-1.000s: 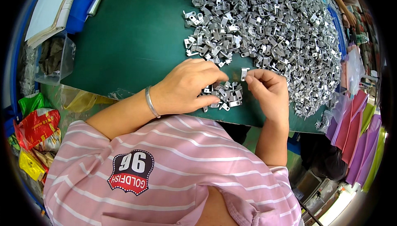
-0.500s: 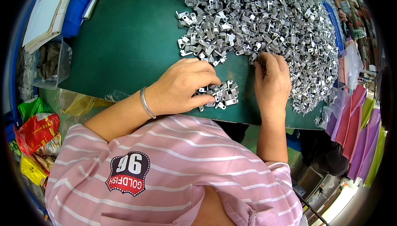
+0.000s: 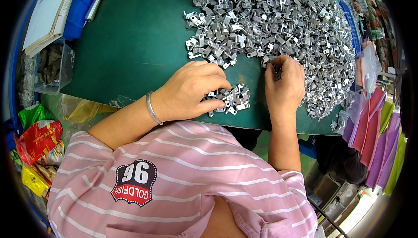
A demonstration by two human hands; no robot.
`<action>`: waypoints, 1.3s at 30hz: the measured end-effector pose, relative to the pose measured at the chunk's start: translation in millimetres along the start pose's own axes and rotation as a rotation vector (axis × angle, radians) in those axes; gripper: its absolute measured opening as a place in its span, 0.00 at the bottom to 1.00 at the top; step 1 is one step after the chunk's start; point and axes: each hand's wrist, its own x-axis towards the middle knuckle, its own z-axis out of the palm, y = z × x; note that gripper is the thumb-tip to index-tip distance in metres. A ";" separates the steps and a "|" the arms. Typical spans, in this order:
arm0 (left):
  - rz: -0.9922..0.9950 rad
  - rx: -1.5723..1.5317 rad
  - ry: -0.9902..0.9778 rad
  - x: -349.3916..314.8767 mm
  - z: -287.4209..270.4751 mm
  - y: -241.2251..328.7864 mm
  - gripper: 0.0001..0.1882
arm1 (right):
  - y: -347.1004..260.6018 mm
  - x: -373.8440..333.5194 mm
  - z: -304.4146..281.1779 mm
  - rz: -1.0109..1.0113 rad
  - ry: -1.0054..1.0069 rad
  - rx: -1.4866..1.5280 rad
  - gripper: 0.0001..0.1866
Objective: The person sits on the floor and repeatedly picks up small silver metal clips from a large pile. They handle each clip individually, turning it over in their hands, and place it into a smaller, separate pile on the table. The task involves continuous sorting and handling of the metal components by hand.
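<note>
A small heap of grey metal brackets [image 3: 238, 98] lies near the table's front edge. My left hand [image 3: 193, 89] rests at its left side, thumb and forefinger apart around some of the pieces. A metal bangle [image 3: 152, 108] circles that wrist. Farther right, my right hand [image 3: 286, 85] is at the near edge of a large pile of the same brackets [image 3: 270, 20]. Its fingers are curled, thumb toward forefinger, around brackets at the pile's edge; the fingertips are partly hidden. Many of the brackets are bent, with round holes.
The green table [image 3: 126, 51] carries the pile. At the left are papers [image 3: 52, 11], a blue tray [image 3: 80, 16] and a clear plastic box [image 3: 65, 66]. Coloured bags [image 3: 41, 140] lie below. Pink and purple folders [image 3: 370, 133] stand right, beyond a blue basket [image 3: 350, 25].
My right hand has shifted very slightly left, its fingers closing in at the pile's edge. My left hand stays by the small heap. A person's hands at the upper right have moved.
</note>
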 end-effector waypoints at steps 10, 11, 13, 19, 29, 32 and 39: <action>-0.006 0.001 -0.001 0.0 0.8 -0.9 0.18 | -4.6 -10.7 -14.6 0.360 -0.094 0.432 0.15; -0.006 -0.003 -0.001 0.0 0.8 -0.5 0.18 | -6.4 -11.2 -18.4 0.379 -0.125 0.467 0.15; -0.006 -0.007 0.002 -0.4 0.4 -0.3 0.18 | 0.6 -14.6 -23.0 0.243 -0.262 0.535 0.11; 0.003 0.007 0.001 0.7 0.6 -0.6 0.18 | -0.9 -8.2 -20.4 0.063 -0.252 0.458 0.06; 0.003 0.001 0.003 0.0 0.2 -1.7 0.18 | 3.3 -2.6 -4.1 -0.016 -0.059 0.352 0.09; -0.002 0.005 -0.002 -0.1 0.1 -1.6 0.18 | 7.3 -12.3 -14.3 0.171 -0.151 0.606 0.07; -0.005 -0.002 -0.001 0.5 0.4 -0.6 0.18 | 7.4 -24.1 -22.4 0.536 -0.274 1.180 0.06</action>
